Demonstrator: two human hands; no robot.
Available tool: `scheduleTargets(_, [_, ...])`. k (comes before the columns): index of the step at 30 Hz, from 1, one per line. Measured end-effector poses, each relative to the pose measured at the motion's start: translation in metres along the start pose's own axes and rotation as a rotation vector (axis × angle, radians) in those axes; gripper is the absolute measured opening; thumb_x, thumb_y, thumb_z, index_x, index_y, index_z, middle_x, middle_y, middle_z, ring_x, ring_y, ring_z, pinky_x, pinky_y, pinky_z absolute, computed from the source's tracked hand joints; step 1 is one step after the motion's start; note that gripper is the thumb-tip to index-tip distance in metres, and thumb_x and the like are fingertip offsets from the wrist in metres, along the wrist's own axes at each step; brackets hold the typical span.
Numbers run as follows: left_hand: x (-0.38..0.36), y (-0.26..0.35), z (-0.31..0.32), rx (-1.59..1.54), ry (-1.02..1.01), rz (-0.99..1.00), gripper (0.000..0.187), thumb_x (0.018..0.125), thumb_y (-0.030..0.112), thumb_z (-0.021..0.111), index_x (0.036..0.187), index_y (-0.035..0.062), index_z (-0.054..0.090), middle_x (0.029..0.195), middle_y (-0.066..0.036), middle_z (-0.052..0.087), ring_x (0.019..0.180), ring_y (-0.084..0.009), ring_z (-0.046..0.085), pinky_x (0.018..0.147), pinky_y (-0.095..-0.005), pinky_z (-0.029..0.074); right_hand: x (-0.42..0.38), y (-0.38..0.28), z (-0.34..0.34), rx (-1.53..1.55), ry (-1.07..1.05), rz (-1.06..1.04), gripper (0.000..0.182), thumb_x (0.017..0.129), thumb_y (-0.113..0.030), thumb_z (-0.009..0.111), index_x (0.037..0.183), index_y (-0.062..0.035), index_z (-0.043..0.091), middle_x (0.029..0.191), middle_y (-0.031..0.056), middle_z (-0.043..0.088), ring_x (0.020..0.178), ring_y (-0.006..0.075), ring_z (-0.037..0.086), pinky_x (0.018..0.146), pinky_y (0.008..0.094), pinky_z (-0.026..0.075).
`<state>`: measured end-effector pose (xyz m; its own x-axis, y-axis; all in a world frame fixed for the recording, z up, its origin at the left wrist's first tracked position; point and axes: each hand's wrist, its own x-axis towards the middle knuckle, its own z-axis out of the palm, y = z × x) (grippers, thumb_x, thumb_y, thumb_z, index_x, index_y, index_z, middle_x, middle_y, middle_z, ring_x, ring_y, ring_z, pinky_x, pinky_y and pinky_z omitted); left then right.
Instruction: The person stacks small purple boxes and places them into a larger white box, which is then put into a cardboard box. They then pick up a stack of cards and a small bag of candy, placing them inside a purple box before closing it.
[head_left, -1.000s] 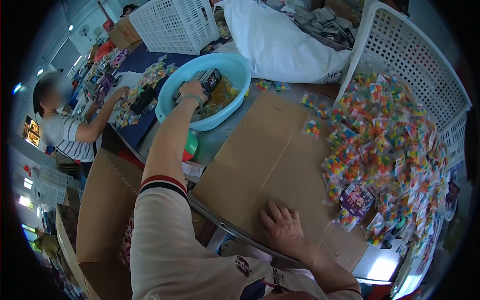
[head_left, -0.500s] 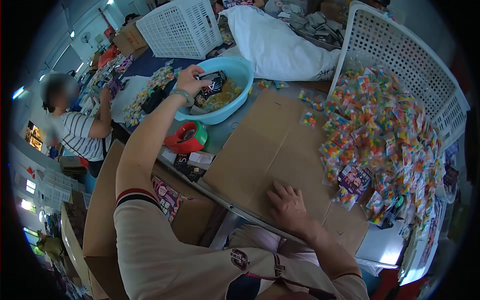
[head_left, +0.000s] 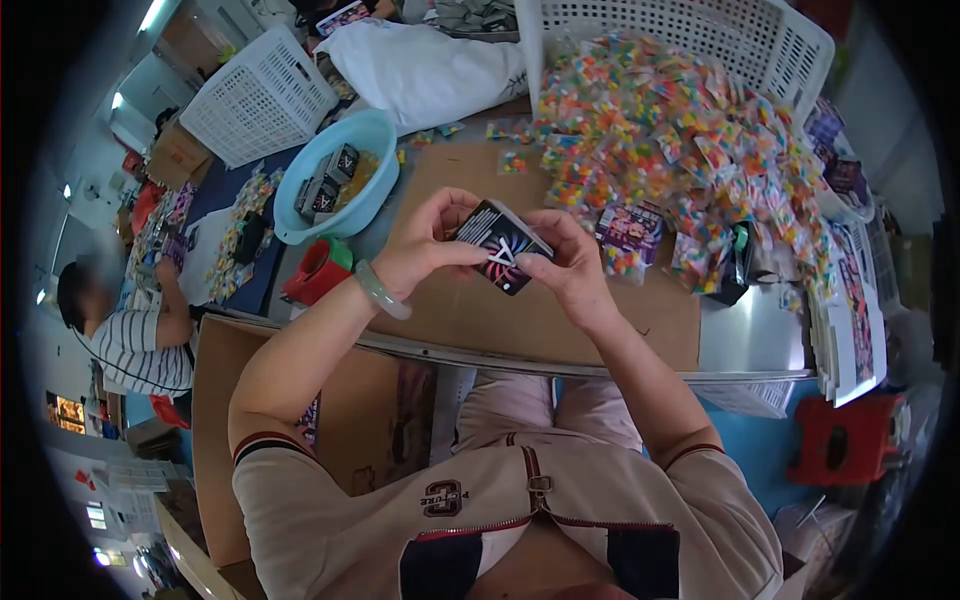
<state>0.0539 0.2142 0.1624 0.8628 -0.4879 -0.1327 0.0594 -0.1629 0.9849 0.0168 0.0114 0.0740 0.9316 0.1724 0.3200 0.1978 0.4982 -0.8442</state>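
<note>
A black card pack [head_left: 506,262], printed with a white letter and pink rays, is tilted above the cardboard sheet [head_left: 450,315]. My left hand [head_left: 432,245] grips its left side, with the thumb across the front. From the other side my right hand [head_left: 575,268] holds it too, thumb pressed on the printed face. Similar black packs lie in the light blue basin [head_left: 378,190] to the left, beside a heap of yellowish rubber bands [head_left: 358,177].
Small clear bags of colourful candy [head_left: 660,130] are heaped on the right, before a white plastic crate [head_left: 790,50]. A red and green tape roll [head_left: 322,268] sits near the basin. At far left a person in a striped top [head_left: 140,345] works at the table.
My left hand has come from the basin to the middle with a black pack. My right hand has lifted off the cardboard and now holds the pack too. The view has shifted.
</note>
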Motion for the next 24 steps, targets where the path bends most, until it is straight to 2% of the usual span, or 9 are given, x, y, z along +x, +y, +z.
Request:
scheduleTargets(1, [-0.001, 0.004, 0.002, -0.004, -0.015, -0.003, 0.039, 0.081, 0.012, 0.073, 0.116, 0.0071, 0.057, 0.100, -0.003, 0.063, 0.089, -0.0117, 0.064, 0.067, -0.0245, 0.054, -0.008, -0.005, -0.003, -0.068, -0.013, 0.029, 0.048, 0.083, -0.007, 0.073, 0.125, -0.0013, 0.051, 0.110, 0.0068, 0.064, 0.100, 0.0120, 0.060, 0.086, 0.0279, 0.049])
scheduleTargets(3, [-0.004, 0.004, 0.004, 0.009, -0.263, -0.271, 0.041, 0.084, 0.015, 0.071, 0.121, 0.0059, 0.055, 0.098, -0.003, 0.064, 0.087, -0.0115, 0.064, 0.064, -0.0230, 0.053, -0.023, -0.011, -0.005, -0.079, -0.020, 0.057, 0.048, 0.080, -0.006, 0.077, 0.122, -0.0017, 0.053, 0.107, 0.0059, 0.066, 0.098, 0.0113, 0.061, 0.085, 0.0277, 0.049])
scheduleTargets(5, [-0.015, -0.006, 0.011, 0.029, -0.278, -0.286, 0.042, 0.086, 0.019, 0.069, 0.123, 0.0041, 0.055, 0.097, -0.004, 0.065, 0.085, -0.0103, 0.064, 0.063, -0.0230, 0.053, -0.035, -0.019, -0.011, 0.019, -0.117, 0.134, 0.045, 0.081, -0.012, 0.077, 0.120, -0.0017, 0.055, 0.109, 0.0057, 0.066, 0.098, 0.0113, 0.061, 0.085, 0.0277, 0.049])
scheduleTargets(8, [-0.046, -0.007, 0.026, -0.039, -0.209, -0.179, 0.043, 0.085, 0.029, 0.073, 0.118, 0.0062, 0.059, 0.099, -0.001, 0.064, 0.084, -0.0067, 0.062, 0.058, -0.0213, 0.052, -0.056, 0.001, -0.025, 0.327, -0.123, 0.253, 0.036, 0.089, -0.021, 0.071, 0.116, 0.0013, 0.062, 0.105, 0.0063, 0.068, 0.096, 0.0118, 0.062, 0.087, 0.0279, 0.048])
scheduleTargets(11, [-0.062, -0.021, 0.029, -0.032, -0.295, -0.059, 0.038, 0.088, 0.024, 0.071, 0.117, 0.0019, 0.059, 0.102, -0.002, 0.064, 0.094, -0.0080, 0.060, 0.079, -0.0239, 0.050, -0.064, -0.003, -0.021, 0.329, -0.215, 0.357, 0.029, 0.092, -0.020, 0.067, 0.108, 0.0037, 0.067, 0.100, 0.0087, 0.070, 0.094, 0.0140, 0.065, 0.087, 0.0287, 0.049])
scheduleTargets(15, [-0.077, -0.028, 0.031, -0.151, -0.341, -0.025, 0.037, 0.089, 0.022, 0.070, 0.119, 0.0017, 0.058, 0.103, -0.002, 0.064, 0.095, -0.0085, 0.059, 0.083, -0.0239, 0.048, -0.060, -0.001, -0.017, 0.463, -0.345, 0.448, 0.028, 0.088, -0.016, 0.071, 0.106, 0.0064, 0.067, 0.102, 0.0123, 0.070, 0.090, 0.0180, 0.068, 0.082, 0.0302, 0.054])
scheduleTargets(18, [-0.080, -0.026, 0.033, -0.185, -0.403, 0.012, 0.041, 0.089, 0.021, 0.072, 0.121, 0.0016, 0.057, 0.104, -0.002, 0.064, 0.096, -0.0084, 0.058, 0.083, -0.0237, 0.047, -0.055, -0.010, -0.004, 0.506, -0.405, 0.457, 0.025, 0.086, -0.014, 0.073, 0.099, 0.0063, 0.066, 0.097, 0.0105, 0.069, 0.086, 0.0161, 0.067, 0.078, 0.0281, 0.052])
scheduleTargets(20, [-0.085, -0.020, 0.029, -0.218, -0.416, -0.008, 0.044, 0.088, 0.021, 0.072, 0.124, 0.0014, 0.055, 0.105, -0.002, 0.064, 0.097, -0.0084, 0.058, 0.083, -0.0235, 0.047, -0.052, -0.015, 0.000, 0.441, -0.501, 0.333, 0.021, 0.085, -0.013, 0.074, 0.092, 0.0046, 0.065, 0.091, 0.0076, 0.067, 0.082, 0.0134, 0.063, 0.073, 0.0260, 0.050])
scheduleTargets(24, [-0.090, -0.005, 0.013, -0.277, -0.396, 0.015, 0.047, 0.087, 0.019, 0.071, 0.126, -0.0005, 0.053, 0.109, -0.005, 0.063, 0.102, -0.0112, 0.058, 0.088, -0.0256, 0.046, -0.042, -0.033, 0.025, 0.290, -0.483, 0.195, 0.023, 0.091, -0.017, 0.069, 0.097, 0.0029, 0.060, 0.098, 0.0061, 0.061, 0.083, 0.0115, 0.057, 0.073, 0.0239, 0.046])
